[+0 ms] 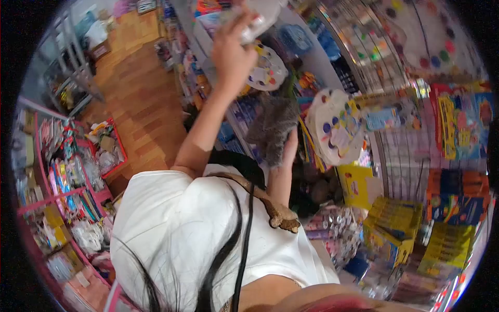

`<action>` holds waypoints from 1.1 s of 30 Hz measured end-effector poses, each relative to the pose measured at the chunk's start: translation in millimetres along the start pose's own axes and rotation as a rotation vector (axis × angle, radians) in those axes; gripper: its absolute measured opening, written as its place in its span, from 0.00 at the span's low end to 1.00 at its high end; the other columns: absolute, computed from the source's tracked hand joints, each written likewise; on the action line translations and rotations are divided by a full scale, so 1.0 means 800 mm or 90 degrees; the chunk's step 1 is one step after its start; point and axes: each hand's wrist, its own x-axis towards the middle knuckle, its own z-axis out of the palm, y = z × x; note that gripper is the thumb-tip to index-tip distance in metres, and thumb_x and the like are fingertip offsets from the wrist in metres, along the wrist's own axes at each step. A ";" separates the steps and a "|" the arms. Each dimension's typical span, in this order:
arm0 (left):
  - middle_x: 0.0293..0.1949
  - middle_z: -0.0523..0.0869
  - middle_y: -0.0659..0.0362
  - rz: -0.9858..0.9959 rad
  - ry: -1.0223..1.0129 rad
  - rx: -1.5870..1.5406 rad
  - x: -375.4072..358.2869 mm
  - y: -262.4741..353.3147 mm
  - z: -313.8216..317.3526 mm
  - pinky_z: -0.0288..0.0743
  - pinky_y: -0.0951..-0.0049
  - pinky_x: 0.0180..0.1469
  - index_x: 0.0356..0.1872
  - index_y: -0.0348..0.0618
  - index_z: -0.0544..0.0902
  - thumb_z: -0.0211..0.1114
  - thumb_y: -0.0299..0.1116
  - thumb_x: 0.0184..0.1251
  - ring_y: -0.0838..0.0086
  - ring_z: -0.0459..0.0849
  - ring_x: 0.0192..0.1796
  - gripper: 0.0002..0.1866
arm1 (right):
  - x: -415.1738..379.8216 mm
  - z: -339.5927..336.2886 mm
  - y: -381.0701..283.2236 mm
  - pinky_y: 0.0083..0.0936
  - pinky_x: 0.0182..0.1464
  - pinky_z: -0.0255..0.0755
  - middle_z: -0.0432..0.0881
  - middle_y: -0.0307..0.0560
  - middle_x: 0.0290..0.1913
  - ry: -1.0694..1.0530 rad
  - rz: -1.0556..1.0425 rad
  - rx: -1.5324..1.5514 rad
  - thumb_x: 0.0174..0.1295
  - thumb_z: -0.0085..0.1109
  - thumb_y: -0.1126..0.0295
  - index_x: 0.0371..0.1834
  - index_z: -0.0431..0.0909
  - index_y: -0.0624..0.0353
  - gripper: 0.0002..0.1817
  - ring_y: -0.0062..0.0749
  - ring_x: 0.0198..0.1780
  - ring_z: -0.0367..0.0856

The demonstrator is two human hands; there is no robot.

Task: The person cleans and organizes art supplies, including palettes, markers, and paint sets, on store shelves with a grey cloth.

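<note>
Near the top of the view, my left hand is closed around a whitish, partly see-through item, blurred and cut off by the edge. Below and to its right, my right hand holds a grey fuzzy cloth, which covers most of its fingers. A white paint palette with coloured spots lies beside my left hand. Another stack of spotted palettes stands just right of the cloth.
Packed shelves with hanging packets and yellow packs line the right side. At the left are a pink-edged rack and a red-edged bin of small goods. Wooden floor shows between the displays.
</note>
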 end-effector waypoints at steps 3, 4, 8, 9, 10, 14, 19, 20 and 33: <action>0.47 0.79 0.61 -0.008 -0.133 0.089 -0.031 -0.004 0.013 0.69 0.61 0.51 0.46 0.62 0.79 0.62 0.18 0.35 0.58 0.75 0.49 0.31 | -0.005 0.012 -0.004 0.38 0.57 0.65 0.72 0.47 0.55 -0.047 0.023 0.062 0.69 0.34 0.57 0.59 0.66 0.58 0.23 0.40 0.56 0.69; 0.48 0.79 0.63 0.013 -0.118 0.084 -0.050 -0.011 0.027 0.68 0.61 0.52 0.46 0.62 0.79 0.63 0.19 0.35 0.59 0.74 0.50 0.30 | -0.004 0.017 -0.005 0.38 0.57 0.65 0.72 0.47 0.55 -0.019 0.033 0.057 0.69 0.33 0.57 0.59 0.66 0.58 0.23 0.41 0.56 0.70; 0.58 0.71 0.65 0.139 -0.325 0.177 -0.106 -0.042 0.072 0.61 0.52 0.59 0.52 0.61 0.75 0.70 0.31 0.39 0.62 0.69 0.58 0.31 | -0.003 0.017 -0.006 0.37 0.54 0.68 0.72 0.46 0.55 0.036 0.035 0.032 0.69 0.33 0.57 0.59 0.66 0.58 0.22 0.41 0.54 0.72; 0.60 0.70 0.65 0.158 -0.367 0.196 -0.119 -0.046 0.078 0.60 0.50 0.60 0.54 0.61 0.74 0.71 0.33 0.41 0.63 0.68 0.59 0.31 | -0.003 0.013 -0.005 0.36 0.53 0.69 0.72 0.46 0.55 0.033 0.030 0.027 0.69 0.34 0.57 0.59 0.66 0.58 0.22 0.41 0.53 0.72; 0.61 0.68 0.64 0.191 -0.361 0.234 -0.135 -0.059 0.092 0.57 0.49 0.62 0.55 0.61 0.73 0.70 0.34 0.42 0.63 0.66 0.61 0.32 | -0.002 0.009 -0.003 0.36 0.53 0.69 0.72 0.46 0.55 0.026 0.029 0.036 0.69 0.34 0.57 0.59 0.66 0.58 0.22 0.41 0.53 0.73; 0.65 0.63 0.61 0.196 -0.490 0.239 -0.143 -0.064 0.095 0.49 0.45 0.65 0.60 0.59 0.68 0.69 0.37 0.48 0.61 0.57 0.68 0.33 | 0.003 0.000 0.000 0.40 0.55 0.68 0.72 0.49 0.55 0.035 0.017 0.039 0.68 0.35 0.55 0.59 0.66 0.58 0.24 0.43 0.54 0.72; 0.67 0.60 0.59 0.177 -0.591 0.167 -0.134 -0.068 0.081 0.44 0.42 0.66 0.63 0.57 0.65 0.67 0.40 0.52 0.59 0.51 0.70 0.34 | 0.000 0.002 0.002 0.40 0.55 0.67 0.72 0.49 0.55 0.035 0.034 0.034 0.68 0.35 0.55 0.59 0.66 0.58 0.23 0.43 0.53 0.72; 0.67 0.60 0.58 0.174 -0.586 0.160 -0.134 -0.068 0.081 0.44 0.42 0.66 0.62 0.57 0.66 0.66 0.41 0.53 0.59 0.52 0.70 0.32 | 0.000 0.001 0.003 0.38 0.53 0.68 0.72 0.48 0.54 0.025 0.038 0.034 0.69 0.34 0.57 0.59 0.66 0.58 0.22 0.42 0.52 0.73; 0.61 0.70 0.53 -0.068 -0.518 -0.341 -0.052 -0.056 0.064 0.61 0.62 0.62 0.57 0.47 0.72 0.54 0.40 0.66 0.58 0.68 0.62 0.19 | -0.007 0.001 0.008 0.39 0.56 0.67 0.73 0.50 0.55 0.056 0.044 -0.012 0.67 0.35 0.55 0.58 0.67 0.58 0.24 0.42 0.53 0.73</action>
